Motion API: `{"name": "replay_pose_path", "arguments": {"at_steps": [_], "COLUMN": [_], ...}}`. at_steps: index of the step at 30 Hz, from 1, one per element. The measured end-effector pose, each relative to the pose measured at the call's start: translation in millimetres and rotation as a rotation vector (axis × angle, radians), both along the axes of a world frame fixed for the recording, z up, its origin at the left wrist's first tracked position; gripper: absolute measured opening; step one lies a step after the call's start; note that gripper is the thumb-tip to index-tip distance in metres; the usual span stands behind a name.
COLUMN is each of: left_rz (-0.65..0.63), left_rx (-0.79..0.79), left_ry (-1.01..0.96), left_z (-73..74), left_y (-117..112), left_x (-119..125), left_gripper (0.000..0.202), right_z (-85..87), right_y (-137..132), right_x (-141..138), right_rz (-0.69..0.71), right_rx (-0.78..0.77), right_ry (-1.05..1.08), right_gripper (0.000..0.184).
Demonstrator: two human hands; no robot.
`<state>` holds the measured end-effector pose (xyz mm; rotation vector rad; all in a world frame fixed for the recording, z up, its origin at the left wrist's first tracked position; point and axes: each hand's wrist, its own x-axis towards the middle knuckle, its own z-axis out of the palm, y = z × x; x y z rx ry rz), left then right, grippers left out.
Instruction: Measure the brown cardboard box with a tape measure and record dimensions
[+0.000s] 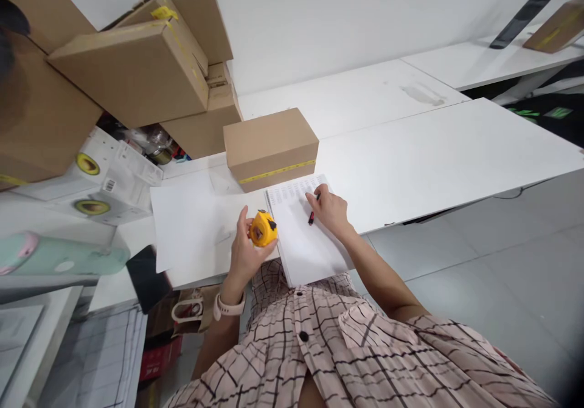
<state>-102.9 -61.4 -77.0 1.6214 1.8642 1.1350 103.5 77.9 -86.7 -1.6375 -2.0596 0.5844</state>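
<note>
My left hand (pixel 246 247) is wrapped around a yellow tape measure (pixel 263 229) with a black lock button, held just over the table's front edge. A spiral notebook (pixel 303 244) lies to its right, with rows of small writing or print across the top of the page. Over this page, my right hand (pixel 331 208) has its fingers closed around a black and red pen (pixel 311 218), whose red part points down toward me. Behind the notebook a closed cardboard box (pixel 272 146) with a yellow measuring strip along its side rests on the table.
Loose white sheets (pixel 182 213) lie left of the tape measure. Stacked cardboard boxes (pixel 132 70) and white cartons with avocado pictures (pixel 116 177) crowd the left side. A dark phone-like slab (pixel 148 277) and a mint-green bottle (pixel 68 255) are nearer me. The white table (pixel 410 159) stretches right.
</note>
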Motion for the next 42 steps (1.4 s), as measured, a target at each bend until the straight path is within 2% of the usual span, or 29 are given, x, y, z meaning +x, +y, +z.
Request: {"name": "replay_pose_path", "arguments": {"at_steps": [2,4,7,9,13,15,17,20,22,24,27,29,33,39,42], "left_rz": [0.106,0.175,0.173,0.141,0.080,-0.018,-0.179,-0.348,-0.366,-0.358,-0.345,-0.342,-0.339,-0.339,-0.343], "left_rx": [-0.048,-0.125,-0.203,-0.216,-0.068,0.037,0.081,0.029,-0.022,-0.047,-0.047,-0.045,-0.039,-0.035,-0.034], "left_ry": [0.120,0.242,0.383,0.459,0.591,0.615,0.606,0.597,0.608,0.620,0.630,0.628,0.623,0.614,0.610], "left_z": [0.8,-2.2,-11.9,-18.6,-27.8,-32.6,-39.5,-52.7,-60.4,-65.1,-66.7,-66.1,-66.2,-68.0,-68.2], "left_y": [14.9,30.7,50.2,58.0,63.7,64.5,64.9,65.0,64.6,64.1,63.6,63.6,63.6,63.3,63.5], "left_x": [-12.1,-23.7,-37.6,-43.0,-37.7,-24.9,-7.6,17.0,27.0,31.0,30.8,29.8,29.8,29.5,28.9], "left_gripper": [0.104,0.101,0.093,0.088,0.073,0.066,0.060,0.058,0.059,0.061,0.060,0.060,0.060,0.061,0.060], "right_z": [-6.2,-12.7,-18.6,-18.1,-9.4,-5.3,-4.6,-10.6,-17.1,-23.5,-32.6,-39.2,-51.5,-55.7,-56.2], "right_y": [13.9,21.9,23.5,21.3,16.7,16.0,17.1,21.8,25.7,29.3,33.0,34.7,38.2,40.8,40.2], "right_x": [0.4,0.3,3.5,9.9,23.7,23.2,15.1,-7.6,-24.6,-39.2,-53.0,-56.3,-54.0,-54.4,-57.4], "right_rz": [-0.042,0.008,0.071,0.098,0.251,0.322,0.328,0.245,0.152,0.088,0.111,0.137,0.084,0.101,0.042], "right_rx": [-0.062,-0.112,-0.133,-0.163,-0.396,-0.447,-0.412,-0.306,-0.261,-0.292,-0.384,-0.368,-0.201,-0.261,-0.184], "right_ry": [-0.182,-0.285,-0.278,-0.084,0.715,0.987,1.093,1.114,1.076,1.024,0.966,0.936,0.872,0.872,0.819], "right_gripper": [0.039,0.039,0.033,0.035,0.034,0.038,0.046,0.049,0.046,0.044,0.040,0.041,0.038,0.031,0.033]}}
